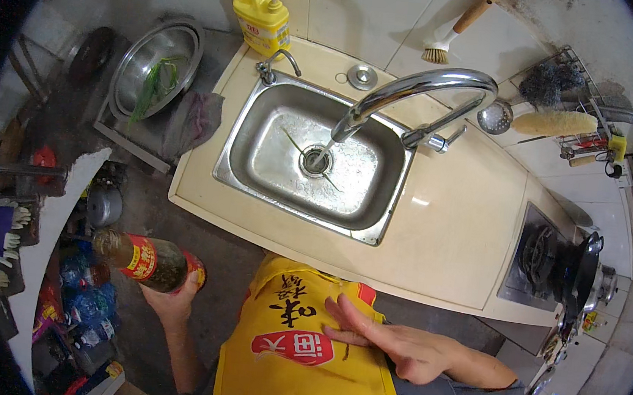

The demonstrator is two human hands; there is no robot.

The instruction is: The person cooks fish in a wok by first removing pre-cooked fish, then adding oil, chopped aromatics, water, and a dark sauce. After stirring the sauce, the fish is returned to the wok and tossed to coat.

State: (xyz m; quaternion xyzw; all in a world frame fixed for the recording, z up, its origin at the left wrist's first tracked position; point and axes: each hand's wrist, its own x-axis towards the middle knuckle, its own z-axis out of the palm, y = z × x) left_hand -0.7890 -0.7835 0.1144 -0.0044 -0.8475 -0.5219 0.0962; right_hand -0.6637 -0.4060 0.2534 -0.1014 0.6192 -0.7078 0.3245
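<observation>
My left hand (174, 302) grips a glass bottle (169, 270) with red and yellow labels, at the left of my body. The bottle lies tilted on its side, its neck end pointing left; whether it is capped I cannot tell. My right hand (402, 346) hovers just over the yellow apron (287, 377), fingers stretched out and nothing in them. Ahead, water runs from the curved chrome faucet (419, 82) into the stainless steel sink (275, 153). Thin green leaf pieces (293, 140) lie around its drain (315, 160).
Beige countertop (458, 211) surrounds the sink and reaches a gas stove (537, 253) with a black wok (578, 268). A yellow detergent jug (262, 21) stands behind the sink. Metal basins (187, 54) holding green stalks (155, 88) sit at left, beside a grey cloth (195, 120).
</observation>
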